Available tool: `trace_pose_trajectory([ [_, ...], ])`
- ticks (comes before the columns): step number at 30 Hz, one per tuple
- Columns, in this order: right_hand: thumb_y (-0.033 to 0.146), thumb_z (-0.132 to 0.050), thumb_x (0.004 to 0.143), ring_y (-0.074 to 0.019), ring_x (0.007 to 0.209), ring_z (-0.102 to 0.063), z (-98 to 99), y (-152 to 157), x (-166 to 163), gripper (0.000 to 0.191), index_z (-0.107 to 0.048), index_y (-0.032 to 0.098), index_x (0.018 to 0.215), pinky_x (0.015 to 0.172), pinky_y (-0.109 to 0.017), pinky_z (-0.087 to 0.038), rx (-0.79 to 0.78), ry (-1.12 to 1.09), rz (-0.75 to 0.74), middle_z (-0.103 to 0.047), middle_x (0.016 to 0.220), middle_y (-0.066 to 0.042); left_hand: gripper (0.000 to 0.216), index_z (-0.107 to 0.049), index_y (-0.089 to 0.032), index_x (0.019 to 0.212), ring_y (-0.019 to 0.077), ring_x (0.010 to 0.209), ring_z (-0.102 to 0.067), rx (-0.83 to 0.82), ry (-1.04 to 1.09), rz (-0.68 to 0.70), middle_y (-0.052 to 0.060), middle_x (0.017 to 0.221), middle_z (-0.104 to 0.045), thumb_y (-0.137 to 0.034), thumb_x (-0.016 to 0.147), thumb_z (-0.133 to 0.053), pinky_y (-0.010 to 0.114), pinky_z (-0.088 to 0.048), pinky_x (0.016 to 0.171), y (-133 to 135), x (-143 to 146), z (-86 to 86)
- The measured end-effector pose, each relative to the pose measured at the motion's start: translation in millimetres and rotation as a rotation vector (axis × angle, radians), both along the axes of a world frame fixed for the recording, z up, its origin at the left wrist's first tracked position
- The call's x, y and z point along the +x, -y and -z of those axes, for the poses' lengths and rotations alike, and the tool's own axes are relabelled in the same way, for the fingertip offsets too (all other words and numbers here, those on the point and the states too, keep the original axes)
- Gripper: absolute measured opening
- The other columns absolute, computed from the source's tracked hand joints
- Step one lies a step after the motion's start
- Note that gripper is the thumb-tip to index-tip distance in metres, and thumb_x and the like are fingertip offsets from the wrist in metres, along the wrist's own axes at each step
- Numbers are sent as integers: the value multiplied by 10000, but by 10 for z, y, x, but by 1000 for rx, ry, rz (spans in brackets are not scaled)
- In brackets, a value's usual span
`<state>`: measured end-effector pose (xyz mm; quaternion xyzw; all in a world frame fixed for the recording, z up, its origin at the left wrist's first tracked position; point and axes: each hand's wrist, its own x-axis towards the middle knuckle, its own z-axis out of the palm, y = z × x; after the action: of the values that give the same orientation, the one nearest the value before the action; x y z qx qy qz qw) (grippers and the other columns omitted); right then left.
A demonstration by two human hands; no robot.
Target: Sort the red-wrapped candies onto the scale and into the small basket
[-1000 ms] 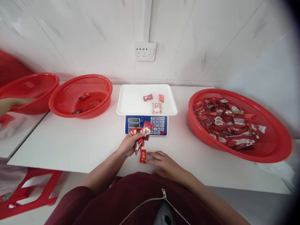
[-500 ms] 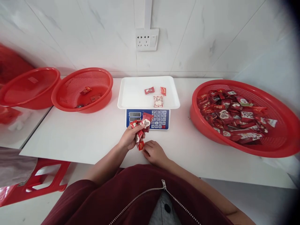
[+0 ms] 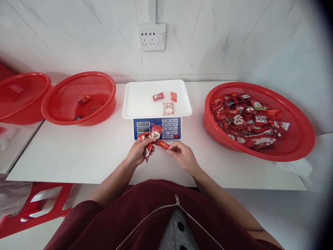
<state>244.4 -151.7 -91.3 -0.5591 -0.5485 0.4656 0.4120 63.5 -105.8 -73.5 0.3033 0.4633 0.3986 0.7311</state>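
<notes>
My left hand point(image 3: 140, 150) is closed around several red wrapped candies point(image 3: 156, 132), just in front of the scale's keypad. Between the thumb and fingers of my right hand point(image 3: 184, 156) is the end of one small bright red candy packet point(image 3: 163, 144); its other end reaches to the bunch in my left hand. Behind both hands stands a digital scale point(image 3: 178, 122) with a white tray point(image 3: 137, 100). On the tray lie two small red candies, one dark red point(image 3: 158, 96) and one bright red point(image 3: 173, 97), and a pale square packet point(image 3: 168, 108).
To the right, a large red basket point(image 3: 299, 139) holds a heap of red wrapped candies. On the left, another red basket point(image 3: 104, 113) has a few packets in it, with a further red basket point(image 3: 28, 104) beside it. A red stool point(image 3: 62, 198) stands below the table point(image 3: 65, 152).
My right hand has moved right and up, pinching a bright red candy packet and drawing it out sideways from the bunch. The left hand still holds its candies. The view has shifted slightly.
</notes>
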Motion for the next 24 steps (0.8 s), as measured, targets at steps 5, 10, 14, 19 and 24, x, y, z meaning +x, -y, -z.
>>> trace_pose_trajectory([
  [5,312,-567,825,-229,884,-624,89,-28,-51,168,-663,217,925,766,-356,-506,140,445,-80,-694,983,-66,435,-547,-150,883,69,419,-536,-12,-6,-20,-47,607,-604,-401,622,-788,155,-388,337,24,6,31],
  [10,163,-505,841,-280,1025,-582,215,-20,-176,291,-664,219,1079,882,-411,-471,124,630,-181,-667,1123,-112,400,-549,-140,864,64,424,-534,-1,-15,-14,-33,613,-613,-403,656,-766,149,-388,344,39,-38,13],
  [14,115,-495,800,-299,970,-598,234,-19,-147,242,-703,188,900,861,-445,-462,71,547,-145,-702,963,-130,399,-545,-138,893,67,428,-542,4,3,-15,-32,626,-614,-381,667,-765,152,-380,346,51,-58,15],
  [19,263,-484,853,-194,810,-662,142,-105,44,212,-659,193,951,743,-338,-520,-34,283,-24,-732,903,-77,339,-553,-154,882,68,434,-542,-5,9,-5,-22,653,-624,-359,694,-747,157,-383,345,66,-45,14],
  [24,332,-723,682,-121,691,-636,28,-80,103,190,-688,220,830,597,-223,-494,-320,-555,207,-716,782,8,299,-576,-170,894,74,429,-547,-43,5,76,-26,629,-621,-346,707,-729,160,-399,350,113,65,-7],
])
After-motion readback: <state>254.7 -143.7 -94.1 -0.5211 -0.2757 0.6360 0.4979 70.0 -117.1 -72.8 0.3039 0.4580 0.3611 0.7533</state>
